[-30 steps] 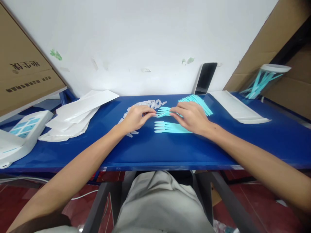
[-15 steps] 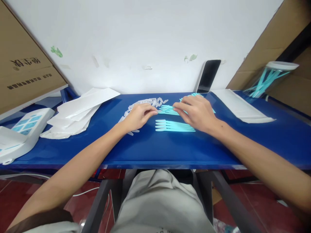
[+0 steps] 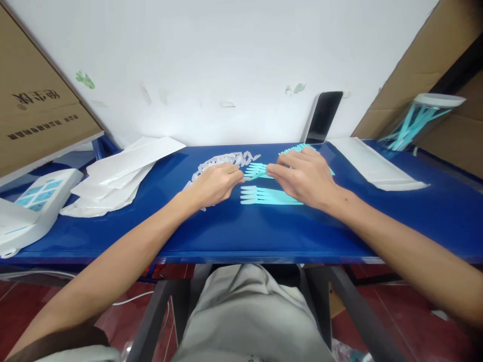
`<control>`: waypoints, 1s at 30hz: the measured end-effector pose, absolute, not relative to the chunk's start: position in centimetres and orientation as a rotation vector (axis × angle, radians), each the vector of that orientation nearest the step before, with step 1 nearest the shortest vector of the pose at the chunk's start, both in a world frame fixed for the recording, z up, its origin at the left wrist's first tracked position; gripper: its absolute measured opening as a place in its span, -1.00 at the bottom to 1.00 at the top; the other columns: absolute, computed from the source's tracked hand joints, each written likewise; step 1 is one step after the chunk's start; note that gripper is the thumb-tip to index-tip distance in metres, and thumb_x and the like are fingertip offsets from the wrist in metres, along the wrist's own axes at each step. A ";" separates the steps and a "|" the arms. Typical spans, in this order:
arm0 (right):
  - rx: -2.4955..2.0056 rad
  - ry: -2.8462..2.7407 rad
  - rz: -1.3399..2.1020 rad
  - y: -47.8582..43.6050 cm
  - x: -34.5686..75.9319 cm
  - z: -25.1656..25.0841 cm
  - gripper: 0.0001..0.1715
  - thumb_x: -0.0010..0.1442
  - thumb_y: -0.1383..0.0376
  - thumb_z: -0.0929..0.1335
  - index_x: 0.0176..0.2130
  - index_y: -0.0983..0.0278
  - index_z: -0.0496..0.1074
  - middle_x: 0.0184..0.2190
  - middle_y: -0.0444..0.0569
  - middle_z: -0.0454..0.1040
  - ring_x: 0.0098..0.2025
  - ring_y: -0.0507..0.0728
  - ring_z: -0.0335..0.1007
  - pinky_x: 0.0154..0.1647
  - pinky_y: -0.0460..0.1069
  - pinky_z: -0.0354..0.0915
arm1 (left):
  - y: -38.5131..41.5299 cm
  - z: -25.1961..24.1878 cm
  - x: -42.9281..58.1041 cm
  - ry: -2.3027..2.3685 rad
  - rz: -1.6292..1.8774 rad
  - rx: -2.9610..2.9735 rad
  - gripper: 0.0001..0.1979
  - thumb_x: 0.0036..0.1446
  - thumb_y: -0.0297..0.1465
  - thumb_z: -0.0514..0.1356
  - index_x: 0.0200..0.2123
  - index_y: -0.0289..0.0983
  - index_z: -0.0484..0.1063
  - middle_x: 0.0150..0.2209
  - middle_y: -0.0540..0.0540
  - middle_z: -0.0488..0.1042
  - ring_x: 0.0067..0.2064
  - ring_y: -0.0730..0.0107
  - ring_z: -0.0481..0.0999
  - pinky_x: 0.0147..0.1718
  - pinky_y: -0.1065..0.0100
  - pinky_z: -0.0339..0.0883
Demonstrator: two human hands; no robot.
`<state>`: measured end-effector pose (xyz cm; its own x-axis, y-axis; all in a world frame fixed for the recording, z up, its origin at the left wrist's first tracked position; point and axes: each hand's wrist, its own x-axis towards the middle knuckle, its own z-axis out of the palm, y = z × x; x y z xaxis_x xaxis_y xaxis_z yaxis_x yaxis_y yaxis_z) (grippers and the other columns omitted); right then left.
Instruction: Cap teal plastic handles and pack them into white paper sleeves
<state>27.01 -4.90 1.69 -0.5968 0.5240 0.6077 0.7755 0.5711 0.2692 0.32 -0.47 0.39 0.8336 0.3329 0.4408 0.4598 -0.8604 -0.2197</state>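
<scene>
My right hand (image 3: 307,178) pinches a turquoise eyebrow razor (image 3: 259,174), its tip pointing left. At that tip, my left hand (image 3: 219,183) has its fingers closed around a small clear cap, mostly hidden by the fingers. Just in front lies a row of turquoise razors with whitish capped ends (image 3: 271,196). More turquoise razors (image 3: 298,148) lie behind my right hand, partly covered by it. A curved heap of loose clear caps (image 3: 222,160) spreads behind and beside my left hand.
White envelopes (image 3: 116,176) and a white plastic case (image 3: 45,206) lie on the blue table (image 3: 226,236) at left. A phone (image 3: 324,118) leans on the wall. To the right are a white padded sleeve (image 3: 377,166) and a clear tub of turquoise sticks (image 3: 415,123).
My left hand has rolled over at the razor's tip, its fingers curling in more tightly. My right hand has shifted only slightly and keeps its pinch on the razor.
</scene>
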 end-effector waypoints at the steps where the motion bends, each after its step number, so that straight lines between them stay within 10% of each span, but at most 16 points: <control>1: -1.040 -2.352 -0.743 -5.0 26.9 1.7 -0.58 0.48 0.26 0.19 -0.27 0.18 0.57 -0.40 0.01 0.49 -0.37 0.16 0.21 -0.30 0.12 -0.03 | -0.5 0.5 0.3 -0.592 -0.544 -2.697 -0.65 0.49 -0.39 -0.07 -0.30 -0.30 0.44 -0.36 -0.17 0.48 -0.33 0.23 0.44 -0.31 0.25 0.27; 30: -1.056 -2.315 -0.637 -4.8 27.4 2.3 -0.57 0.48 0.19 0.21 -0.22 0.22 0.60 -0.40 0.03 0.50 -0.35 0.18 0.26 -0.28 0.11 -0.03 | 0.1 -1.0 1.2 -0.598 -0.947 -2.751 -0.66 0.50 -0.31 -0.01 -0.24 -0.29 0.49 -0.35 -0.16 0.51 -0.30 0.24 0.48 -0.28 0.26 0.34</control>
